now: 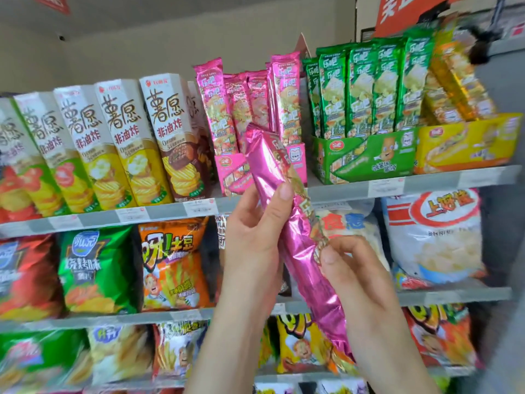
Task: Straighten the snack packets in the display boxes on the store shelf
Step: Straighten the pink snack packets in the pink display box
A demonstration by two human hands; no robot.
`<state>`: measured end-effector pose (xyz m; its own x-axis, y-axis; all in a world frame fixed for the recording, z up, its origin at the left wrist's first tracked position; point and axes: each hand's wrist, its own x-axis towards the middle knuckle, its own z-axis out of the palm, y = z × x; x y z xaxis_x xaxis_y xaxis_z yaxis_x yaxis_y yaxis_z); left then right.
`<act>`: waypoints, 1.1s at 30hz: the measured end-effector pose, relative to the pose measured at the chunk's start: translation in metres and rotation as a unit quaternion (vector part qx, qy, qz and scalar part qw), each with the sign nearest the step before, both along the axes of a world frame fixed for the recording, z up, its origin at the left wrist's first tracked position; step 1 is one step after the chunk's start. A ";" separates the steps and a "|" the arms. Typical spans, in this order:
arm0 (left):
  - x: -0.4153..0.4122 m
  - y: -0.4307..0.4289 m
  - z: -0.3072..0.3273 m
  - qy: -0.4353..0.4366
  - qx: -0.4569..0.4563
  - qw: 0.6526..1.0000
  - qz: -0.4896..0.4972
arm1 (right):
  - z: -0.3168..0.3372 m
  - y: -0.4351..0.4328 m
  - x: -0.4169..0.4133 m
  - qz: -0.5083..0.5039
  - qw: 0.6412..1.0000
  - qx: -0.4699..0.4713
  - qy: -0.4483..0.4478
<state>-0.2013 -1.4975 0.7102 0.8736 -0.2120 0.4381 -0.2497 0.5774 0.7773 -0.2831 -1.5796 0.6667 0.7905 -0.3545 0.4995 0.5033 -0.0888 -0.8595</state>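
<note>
Step in hand, returning one pink packet (297, 245) to the pink display box (235, 172), was best done by turning it upright, printed face outward, and sliding it in among the standing packets (241, 103) without creasing them. The packet was long, narrow, glossy crinkled foil, held tilted before the shelf (426, 180), just below that box. The left hand (252, 231) was wrapped round its upper half; the right hand (352, 268) pinched its right edge lower down.

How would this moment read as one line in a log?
left hand: grips pink snack packet | right hand: pinches its printed edge | packet: tilted, in front of pink display box
</note>
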 end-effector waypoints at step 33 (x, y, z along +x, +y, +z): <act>-0.074 -0.018 -0.039 0.013 0.141 0.988 0.065 | -0.029 -0.034 -0.048 -0.022 0.996 0.075 -0.044</act>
<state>-0.2748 -1.5156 0.6716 0.9117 -0.2075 0.3547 -0.2853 0.3014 0.9098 -0.3310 -1.6132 0.6378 0.7276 -0.4641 0.5052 0.5761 0.0135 -0.8173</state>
